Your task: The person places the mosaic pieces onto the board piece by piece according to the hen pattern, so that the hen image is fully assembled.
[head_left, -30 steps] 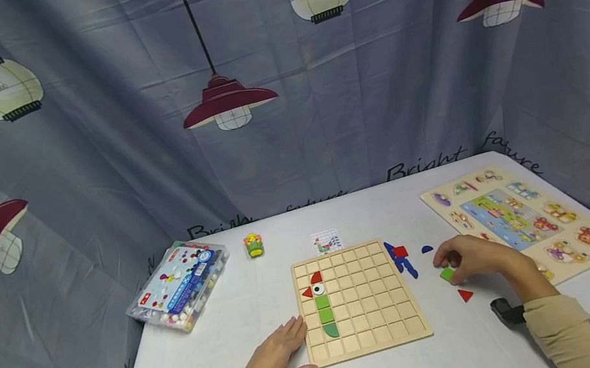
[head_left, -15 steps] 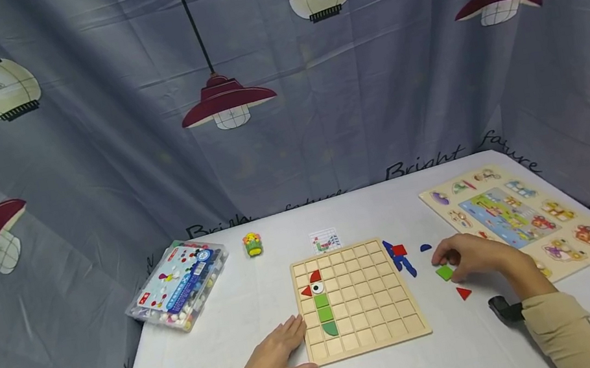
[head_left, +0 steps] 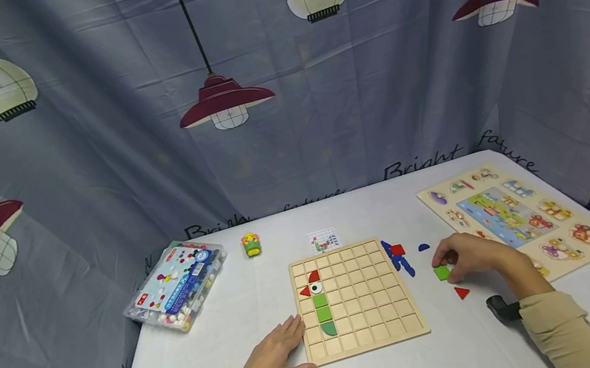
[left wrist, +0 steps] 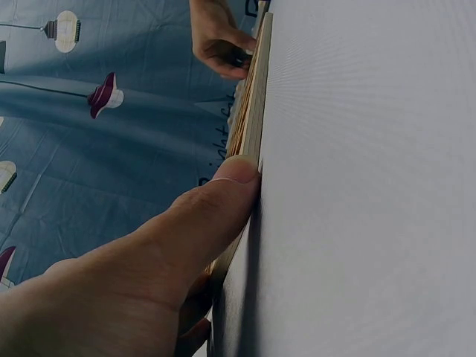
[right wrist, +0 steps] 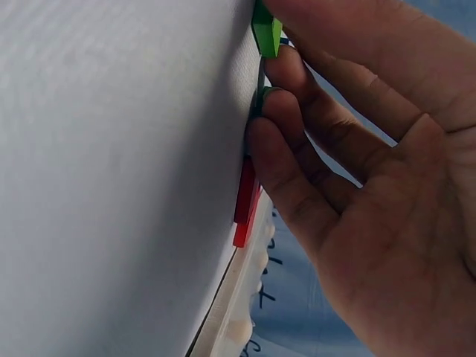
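Observation:
My left hand (head_left: 278,355) rests on the table with fingers spread, its thumb and fingertips at the left edge of a wooden grid board (head_left: 374,328). Thumb contact with the board's edge shows in the left wrist view. Down the board's left side sit a red quarter-round (head_left: 314,275), a red triangle (head_left: 305,291), an eye tile (head_left: 316,287), two green squares (head_left: 321,307) and a dark green quarter-round (head_left: 329,328). Right of the board, my right hand (head_left: 473,254) pinches a green square tile (head_left: 442,273) at the tabletop. Its fingers are curled in the right wrist view.
Blue pieces (head_left: 406,266) and a red square (head_left: 397,250) lie beside the board, a blue half-round (head_left: 423,247) and red triangle (head_left: 462,292) near my right hand. Around them are a picture card (head_left: 324,240), toy figure (head_left: 251,244), bead box (head_left: 177,287) and picture puzzle (head_left: 573,214).
The green square under my right fingers has turned a little and now sits straighter. My left hand stays at the board; the whole view has shifted slightly.

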A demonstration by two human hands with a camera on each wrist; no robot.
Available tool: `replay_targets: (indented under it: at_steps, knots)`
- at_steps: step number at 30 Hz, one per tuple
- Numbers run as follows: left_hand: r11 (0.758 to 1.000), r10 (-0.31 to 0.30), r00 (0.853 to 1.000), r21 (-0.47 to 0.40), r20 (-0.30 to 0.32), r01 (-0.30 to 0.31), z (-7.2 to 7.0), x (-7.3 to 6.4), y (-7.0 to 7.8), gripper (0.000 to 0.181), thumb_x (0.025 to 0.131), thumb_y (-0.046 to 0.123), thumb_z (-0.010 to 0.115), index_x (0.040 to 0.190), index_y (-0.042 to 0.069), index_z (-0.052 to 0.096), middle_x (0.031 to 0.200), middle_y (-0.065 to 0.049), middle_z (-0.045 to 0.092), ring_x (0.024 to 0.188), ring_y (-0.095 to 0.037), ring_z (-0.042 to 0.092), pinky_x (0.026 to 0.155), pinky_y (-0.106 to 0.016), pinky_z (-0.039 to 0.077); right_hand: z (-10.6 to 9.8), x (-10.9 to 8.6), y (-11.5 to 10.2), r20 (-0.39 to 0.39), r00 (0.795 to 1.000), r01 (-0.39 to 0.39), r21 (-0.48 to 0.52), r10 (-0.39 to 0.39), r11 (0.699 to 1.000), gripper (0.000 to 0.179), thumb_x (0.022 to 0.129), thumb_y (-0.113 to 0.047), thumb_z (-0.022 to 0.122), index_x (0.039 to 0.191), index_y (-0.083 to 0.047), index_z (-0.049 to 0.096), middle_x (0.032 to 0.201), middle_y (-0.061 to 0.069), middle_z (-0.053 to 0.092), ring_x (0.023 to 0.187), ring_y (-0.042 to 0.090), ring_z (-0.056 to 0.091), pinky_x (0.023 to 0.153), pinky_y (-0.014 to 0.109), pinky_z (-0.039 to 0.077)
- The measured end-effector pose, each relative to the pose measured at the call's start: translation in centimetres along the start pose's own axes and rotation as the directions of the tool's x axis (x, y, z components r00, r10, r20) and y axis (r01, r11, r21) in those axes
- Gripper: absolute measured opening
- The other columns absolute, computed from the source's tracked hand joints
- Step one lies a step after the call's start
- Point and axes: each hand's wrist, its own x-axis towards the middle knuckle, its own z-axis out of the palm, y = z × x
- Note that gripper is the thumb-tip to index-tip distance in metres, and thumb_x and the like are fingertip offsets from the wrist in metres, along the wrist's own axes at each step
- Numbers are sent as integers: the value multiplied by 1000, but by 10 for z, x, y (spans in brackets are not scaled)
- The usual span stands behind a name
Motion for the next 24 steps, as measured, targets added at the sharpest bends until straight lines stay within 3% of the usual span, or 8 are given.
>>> replay_targets:
  at_steps: [10,24]
  knots:
    - [1000,-9,1000,-1,4,9,1,0,0,85,83,66,62,142,7,50,150,-9,47,138,-33,46,109,-49,43,2,1,0,-9,1000,-3,1,4,1000,31,64,-3,85,92,-8,72,83,1,64,78,17,53,67,26,48]
    - [1000,-6,1000,-3,1,6,2,0,-1,85,82,66,62,142,7,50,151,-8,46,138,-31,45,110,-48,42,2,4,-7,-55,998,-42,4,42,999,34,64,-12,89,94,-9,73,87,0,68,80,16,55,73,29,52]
